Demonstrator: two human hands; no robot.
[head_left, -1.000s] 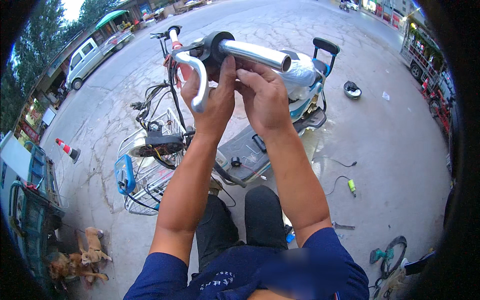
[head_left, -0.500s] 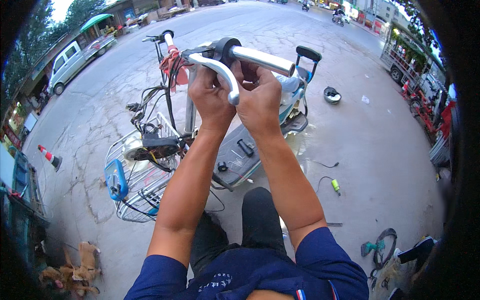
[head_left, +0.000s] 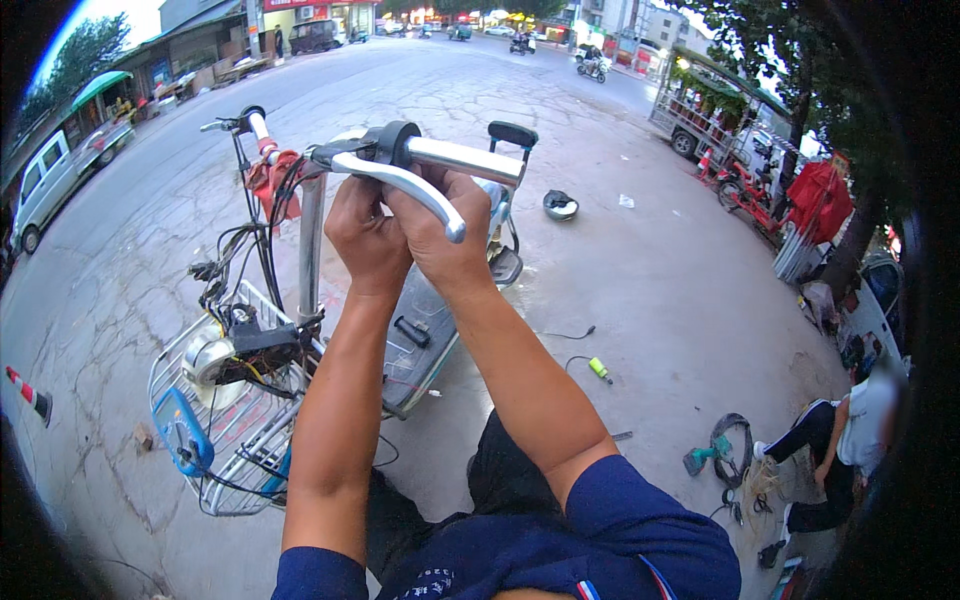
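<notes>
Both my hands are raised at the right end of a scooter's bare silver handlebar, just below a black ring-shaped control housing. My left hand has its fingers curled in under the housing. Close against it, my right hand is closed with its fingers bent up behind the silver brake lever. Whatever the fingers pinch is hidden by the hands and the lever. Red cloth and loose black cables hang from the handlebar's middle.
The scooter's wire basket holds a blue meter-like device at its side, near a loose headlight. A black grip lies on the footboard. On the ground are a helmet, a yellow-green tool and a green drill; a person sits at right.
The view has swung right, shifting the scooter leftward and bringing the seated person into sight. My hands stay under the control housing, with small shifts of the fingers.
</notes>
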